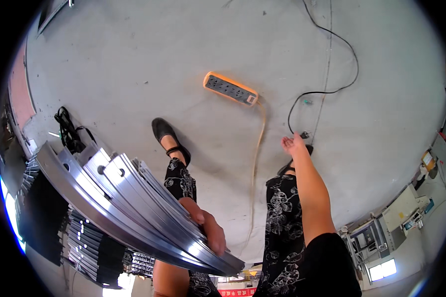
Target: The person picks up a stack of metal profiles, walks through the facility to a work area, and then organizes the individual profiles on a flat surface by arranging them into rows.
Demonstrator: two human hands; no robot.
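My left hand is wrapped round the near end of a bundle of long silvery metal profiles. They fan out toward the left, and holes show near the far ends of some. My left fingers partly hide the strips they grip. On the right, my arm reaches down to the floor, and my right hand hangs there, fingers apart and holding nothing visible. Just beside its fingertips lies the plug of a black cable. Whether the hand touches the plug or cable I cannot tell.
An orange power strip with dark sockets lies on the grey floor ahead, its pale cord running back between my legs. Coiled black cable lies at left. Stacked metal profiles stand lower left. Equipment stands at right.
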